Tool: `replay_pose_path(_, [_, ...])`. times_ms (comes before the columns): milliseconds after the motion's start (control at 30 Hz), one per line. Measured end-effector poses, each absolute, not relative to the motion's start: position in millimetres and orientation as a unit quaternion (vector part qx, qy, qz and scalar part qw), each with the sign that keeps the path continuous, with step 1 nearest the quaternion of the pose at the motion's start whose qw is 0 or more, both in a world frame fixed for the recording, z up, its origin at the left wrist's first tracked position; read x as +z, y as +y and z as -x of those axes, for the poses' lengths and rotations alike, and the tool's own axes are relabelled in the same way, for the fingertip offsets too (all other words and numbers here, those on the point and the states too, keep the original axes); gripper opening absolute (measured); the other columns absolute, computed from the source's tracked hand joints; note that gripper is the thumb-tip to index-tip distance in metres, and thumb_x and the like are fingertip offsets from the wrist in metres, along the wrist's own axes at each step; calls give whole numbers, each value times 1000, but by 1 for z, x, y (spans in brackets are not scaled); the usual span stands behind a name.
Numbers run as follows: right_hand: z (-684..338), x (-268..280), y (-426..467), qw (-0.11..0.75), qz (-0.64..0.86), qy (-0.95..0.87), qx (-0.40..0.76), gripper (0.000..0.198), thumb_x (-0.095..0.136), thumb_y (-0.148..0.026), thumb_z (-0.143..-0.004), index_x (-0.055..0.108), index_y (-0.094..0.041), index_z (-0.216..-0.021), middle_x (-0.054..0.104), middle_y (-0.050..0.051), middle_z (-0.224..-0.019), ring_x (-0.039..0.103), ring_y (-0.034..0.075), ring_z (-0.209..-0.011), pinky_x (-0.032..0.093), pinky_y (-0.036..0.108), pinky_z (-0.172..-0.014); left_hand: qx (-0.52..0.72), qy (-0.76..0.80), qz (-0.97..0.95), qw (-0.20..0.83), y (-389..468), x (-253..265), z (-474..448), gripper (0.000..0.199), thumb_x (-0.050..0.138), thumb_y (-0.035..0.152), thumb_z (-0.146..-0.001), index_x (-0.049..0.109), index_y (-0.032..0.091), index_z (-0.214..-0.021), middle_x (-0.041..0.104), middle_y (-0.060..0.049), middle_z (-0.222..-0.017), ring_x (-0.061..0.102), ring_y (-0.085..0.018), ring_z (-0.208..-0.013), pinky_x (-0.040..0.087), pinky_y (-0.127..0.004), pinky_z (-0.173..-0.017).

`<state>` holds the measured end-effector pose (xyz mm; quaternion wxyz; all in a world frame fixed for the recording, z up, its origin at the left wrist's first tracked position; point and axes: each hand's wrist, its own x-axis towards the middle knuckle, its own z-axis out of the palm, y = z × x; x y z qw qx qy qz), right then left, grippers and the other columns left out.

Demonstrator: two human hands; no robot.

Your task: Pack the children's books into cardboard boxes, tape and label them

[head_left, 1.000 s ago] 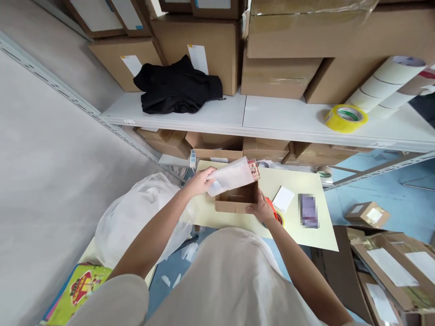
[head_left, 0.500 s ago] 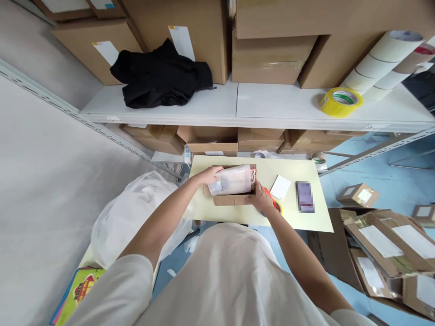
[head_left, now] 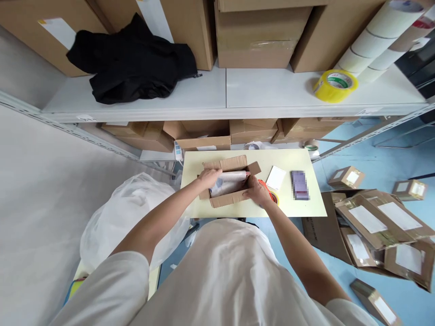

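- Plastic-wrapped packet (head_left: 228,181): lies inside the open cardboard box (head_left: 228,199) on the tabletop (head_left: 292,209). I judge it light, soft and slippery; best gripped by its ends.
- Left hand (head_left: 209,177): fingers pinching the packet's left end.
- Right hand (head_left: 257,192): fingers clasping the box's right wall.
- Just right of it: tape dispenser (head_left: 273,195), white card (head_left: 276,178), phone (head_left: 299,184). The raised flaps crowd the opening.

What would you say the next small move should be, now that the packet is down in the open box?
Probably let go with the left hand and fold the flaps shut. The plastic-wrapped packet lies inside the cardboard box, below its walls, the flaps stand open, and the right hand steadies the box's right side. An orange tape dispenser sits just beside that hand on the table.
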<state>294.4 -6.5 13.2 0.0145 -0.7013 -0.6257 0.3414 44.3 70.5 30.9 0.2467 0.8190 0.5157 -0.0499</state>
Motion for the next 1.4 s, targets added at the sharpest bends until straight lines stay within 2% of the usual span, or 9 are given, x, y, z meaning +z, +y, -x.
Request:
replay_pose_path(167, [-291, 24, -1, -8, 704, -627, 332, 72, 65, -38, -75, 33, -21, -138, 62, 12, -116, 58, 29, -105, 43, 34, -78, -30, 544, -817, 188, 46, 21, -61, 31, 39, 7, -85, 60, 12, -107, 60, -21, -105, 54, -33, -105, 34, -48, -93])
replay_pose_path(367, [-291, 19, 0, -13, 708, -627, 326, 76, 63, -40, -77, 30, -19, -142, 58, 14, -125, 57, 30, -109, 43, 35, -82, -31, 543, -822, 171, 35, 10, -68, 41, 32, 5, -86, 56, 10, -119, 57, -22, -107, 50, -31, -105, 38, -44, -87])
replay_pose_path(633, [-298, 12, 4, 19, 693, -630, 350, 85, 66, -43, -74, 26, -19, -145, 56, 14, -126, 52, 30, -117, 42, 37, -91, -44, 543, -826, 146, 42, 24, -64, 34, 44, 6, -84, 55, 13, -115, 61, -18, -104, 57, -28, -101, 44, -38, -85])
replay_pose_path(800, [-321, 1, 4, 168, 667, -595, 415, 92, 72, -50, -65, 31, -23, -144, 38, 13, -145, 36, 31, -134, 36, 43, -105, 89, 544, -821, 147, 10, 43, -35, 34, 53, 24, -85, 52, 19, -119, 57, -13, -124, 54, -27, -115, 41, -41, -99])
replay_pose_path(900, [-334, -3, 2, 275, 696, -455, 484, 95, 70, -55, -66, 27, -26, -146, 27, 13, -152, 41, 31, -132, 43, 44, -101, 236, 634, -720, 151, -20, 34, -11, 55, 57, 33, -84, 40, 16, -133, 42, -17, -140, 37, -30, -134, 35, -45, -107])
replay_pose_path(1000, [-338, -3, 6, 359, 633, -350, 590, 82, 63, -57, -74, 30, -30, -144, 40, 10, -146, 52, 28, -122, 51, 43, -92, 292, 671, -625, 272, -43, 14, 3, 78, 58, 43, -82, 23, 14, -144, 38, -20, -144, 38, -32, -134, 35, -48, -107])
replay_pose_path(1133, [-330, 5, 18, 434, 542, -413, 589, 66, 58, -56, -79, 43, -28, -137, 44, 7, -145, 50, 27, -126, 46, 45, -99, 306, 573, -654, 388, -53, 0, 4, 88, 56, 50, -82, 11, 14, -149, 31, -18, -150, 34, -29, -137, 32, -44, -110])
replay_pose_path(1300, [-325, 8, 26, 238, 452, -705, 491, 58, 55, -39, -84, 45, -21, -139, 45, 9, -144, 37, 27, -136, 29, 47, -113, 154, 522, -765, 344, -46, 2, 1, 122, 73, 63, -58, 12, 10, -150, 14, -21, -155, 19, -34, -142, 24, -44, -114])
replay_pose_path(1400, [-338, 0, 27, 110, 409, -821, 383, 55, 41, -19, -87, 40, -18, -142, 35, 10, -150, 23, 26, -142, 23, 50, -115, 66, 513, -804, 292, -41, 0, 1, 119, 72, 64, -57, 18, 11, -149, 14, -20, -155, 15, -34, -143, 22, -43, -113])
